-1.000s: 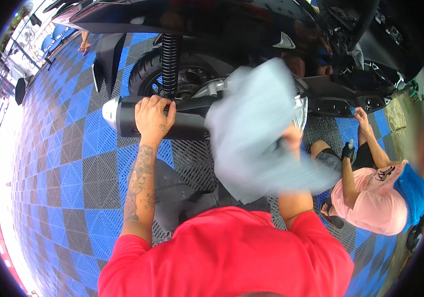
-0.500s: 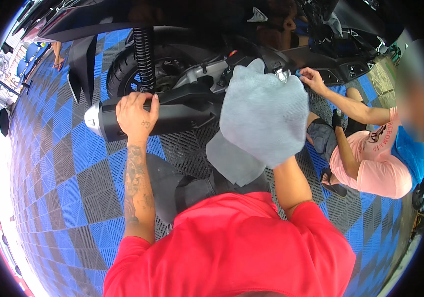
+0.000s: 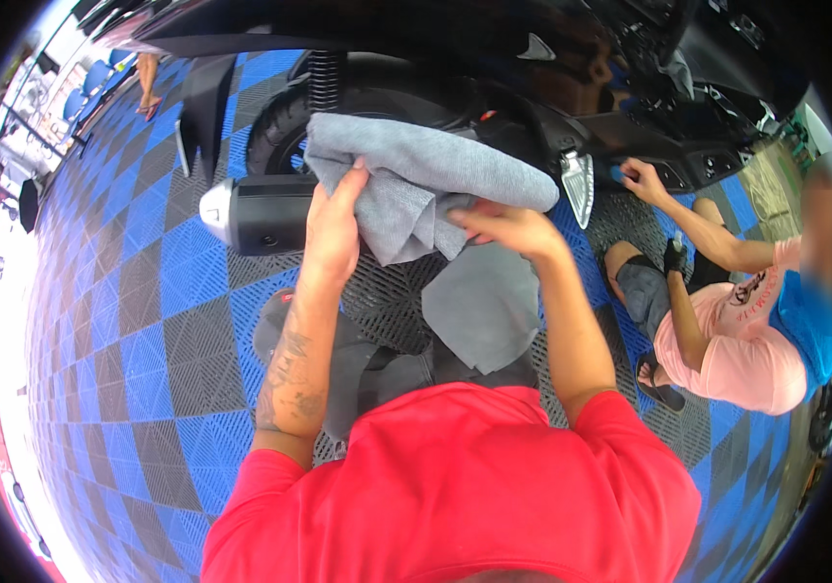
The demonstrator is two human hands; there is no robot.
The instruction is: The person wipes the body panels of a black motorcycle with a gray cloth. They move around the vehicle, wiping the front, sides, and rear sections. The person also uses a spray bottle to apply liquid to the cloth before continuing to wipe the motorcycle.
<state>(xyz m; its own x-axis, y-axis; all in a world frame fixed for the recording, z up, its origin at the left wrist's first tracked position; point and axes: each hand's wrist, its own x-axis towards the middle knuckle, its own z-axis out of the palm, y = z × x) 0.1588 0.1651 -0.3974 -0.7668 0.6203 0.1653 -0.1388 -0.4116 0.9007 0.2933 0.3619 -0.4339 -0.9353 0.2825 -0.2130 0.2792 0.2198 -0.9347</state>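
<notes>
A grey microfibre towel [image 3: 426,160], partly folded, is bunched between my hands in front of the motorcycle's exhaust muffler [image 3: 275,219]. My left hand [image 3: 336,219] grips its left part, thumb on top. At its lower right edge, my right hand [image 3: 513,228] has its fingertips closed on a fold. The towel covers the muffler's middle and right part; the black left end and silver tip [image 3: 217,214] show. A second grey cloth [image 3: 482,306] lies over my right leg.
A black rear tyre [image 3: 270,146] and shock spring [image 3: 324,80] stand behind the towel. A silver footrest [image 3: 577,189] juts out right of it. A co-worker in a pink shirt [image 3: 742,330] sits at the right, one hand [image 3: 641,183] at the lower bodywork. Blue and grey tiles [image 3: 134,389] cover the floor.
My left hand has left the muffler and taken hold of the towel. The towel, spread over my right hand before, is now bunched lower and further left, between both hands.
</notes>
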